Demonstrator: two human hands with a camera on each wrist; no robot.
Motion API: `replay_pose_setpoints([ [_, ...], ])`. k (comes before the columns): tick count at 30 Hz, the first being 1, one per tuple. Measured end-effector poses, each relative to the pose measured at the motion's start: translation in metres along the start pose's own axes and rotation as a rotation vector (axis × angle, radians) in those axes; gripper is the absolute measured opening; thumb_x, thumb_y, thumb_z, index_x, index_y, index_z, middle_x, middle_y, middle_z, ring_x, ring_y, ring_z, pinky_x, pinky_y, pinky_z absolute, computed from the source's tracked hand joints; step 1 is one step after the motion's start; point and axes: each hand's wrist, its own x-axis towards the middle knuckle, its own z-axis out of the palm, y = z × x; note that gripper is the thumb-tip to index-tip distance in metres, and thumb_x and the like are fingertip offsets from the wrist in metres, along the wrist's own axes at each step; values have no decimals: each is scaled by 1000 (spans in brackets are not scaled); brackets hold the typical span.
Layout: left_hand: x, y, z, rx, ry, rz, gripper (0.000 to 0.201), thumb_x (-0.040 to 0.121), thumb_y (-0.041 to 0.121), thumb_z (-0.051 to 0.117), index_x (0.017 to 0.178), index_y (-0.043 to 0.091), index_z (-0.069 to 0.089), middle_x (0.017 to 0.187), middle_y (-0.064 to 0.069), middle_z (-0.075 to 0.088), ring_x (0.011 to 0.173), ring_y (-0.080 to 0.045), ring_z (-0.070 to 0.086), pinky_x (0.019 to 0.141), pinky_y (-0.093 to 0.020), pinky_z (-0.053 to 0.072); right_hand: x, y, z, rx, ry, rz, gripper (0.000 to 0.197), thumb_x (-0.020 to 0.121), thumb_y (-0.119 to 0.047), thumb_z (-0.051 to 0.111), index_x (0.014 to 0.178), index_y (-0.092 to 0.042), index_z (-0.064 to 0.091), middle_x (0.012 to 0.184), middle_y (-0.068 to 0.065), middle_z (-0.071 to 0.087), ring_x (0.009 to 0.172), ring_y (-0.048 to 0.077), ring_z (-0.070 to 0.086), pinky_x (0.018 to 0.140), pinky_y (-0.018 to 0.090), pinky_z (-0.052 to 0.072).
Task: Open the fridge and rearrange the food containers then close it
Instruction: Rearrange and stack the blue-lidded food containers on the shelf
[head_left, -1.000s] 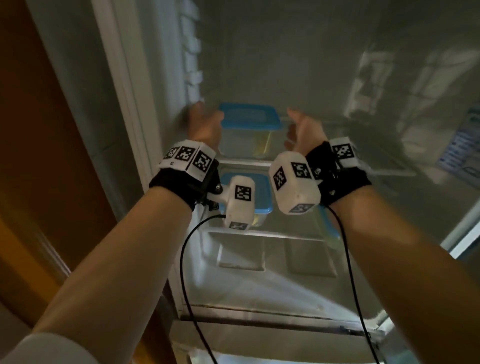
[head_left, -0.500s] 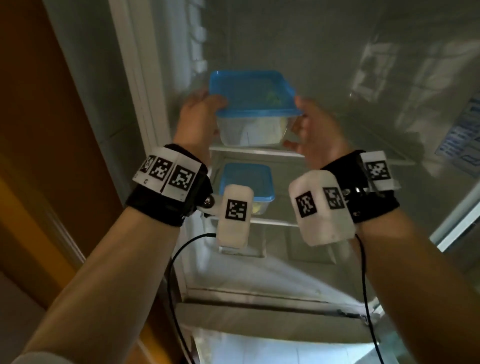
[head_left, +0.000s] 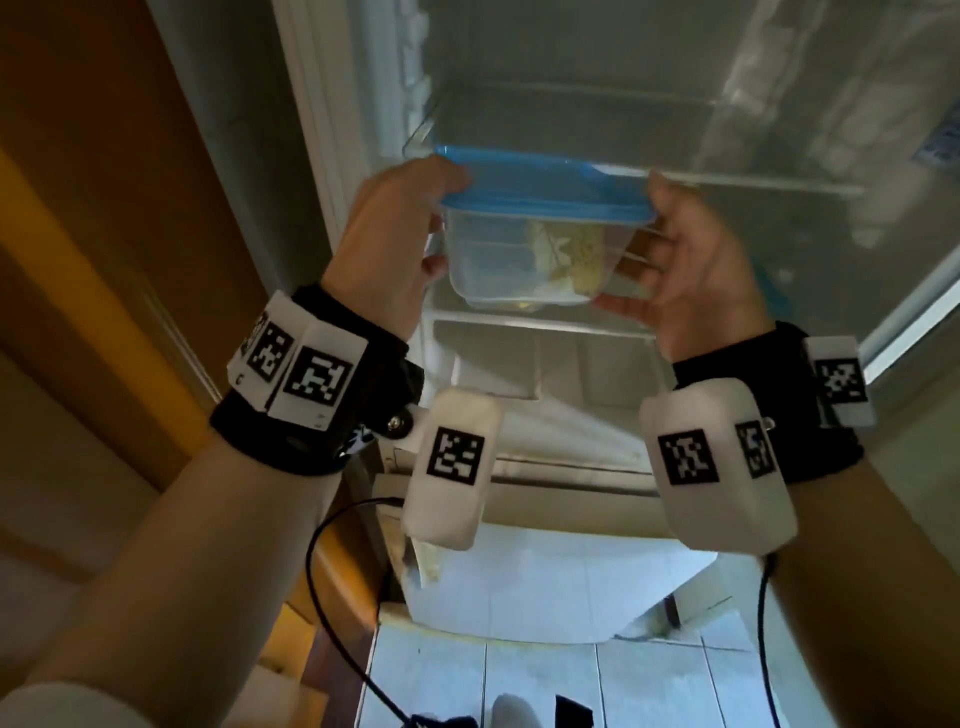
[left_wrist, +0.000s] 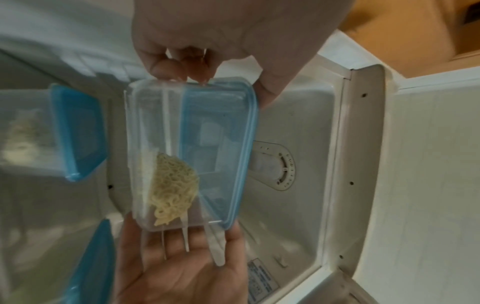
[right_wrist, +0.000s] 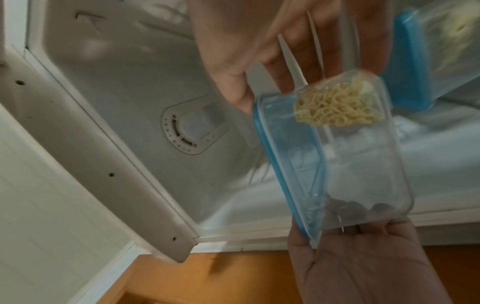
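A clear food container with a blue lid (head_left: 540, 234) and a lump of noodles inside hangs in the air before the open fridge, just below the upper glass shelf (head_left: 727, 179). My left hand (head_left: 410, 228) grips its left end, thumb on the lid rim and fingers under the side. My right hand (head_left: 675, 249) holds the right end the same way. In the left wrist view the container (left_wrist: 192, 154) sits between my left hand (left_wrist: 197, 47) and my right hand (left_wrist: 182, 257). In the right wrist view the container (right_wrist: 342, 160) is tilted between my right hand (right_wrist: 280, 53) and my left hand (right_wrist: 363, 263).
Two more blue-lidded containers (left_wrist: 78, 131) (left_wrist: 98, 257) stand deeper in the fridge; one (right_wrist: 420, 61) shows in the right wrist view. A wooden cabinet (head_left: 104, 260) flanks the fridge on the left. White floor tiles (head_left: 545, 680) lie below. A thermostat dial (left_wrist: 283, 166) is on the fridge wall.
Both hands have lifted the container off the middle shelf, up and toward me, and it now hangs near the upper shelf's front edge. My view has tipped down toward the floor.
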Motion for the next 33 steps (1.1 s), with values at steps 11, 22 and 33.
replay_pose_setpoints([
  [11,59,-35,25,35,39,-120,24,83,2,46,87,20,62,90,2,56,96,-14,48,79,-26,41,63,24,-6,63,99,174,15,86,-19,52,72,-15,56,70,1,55,65,12,54,61,30,45],
  [22,124,-80,33,56,192,-92,40,90,2,41,127,10,55,106,-2,58,93,-15,56,92,-33,49,140,53,-1,-169,76,115,15,89,-31,52,77,-24,58,81,-1,60,75,14,57,74,28,46],
  [33,114,-103,27,-117,255,-98,43,88,4,44,127,20,51,120,5,59,109,-14,54,92,-27,43,140,55,-3,-139,-18,192,30,90,-35,48,116,-20,51,92,-9,56,79,0,55,50,15,43],
])
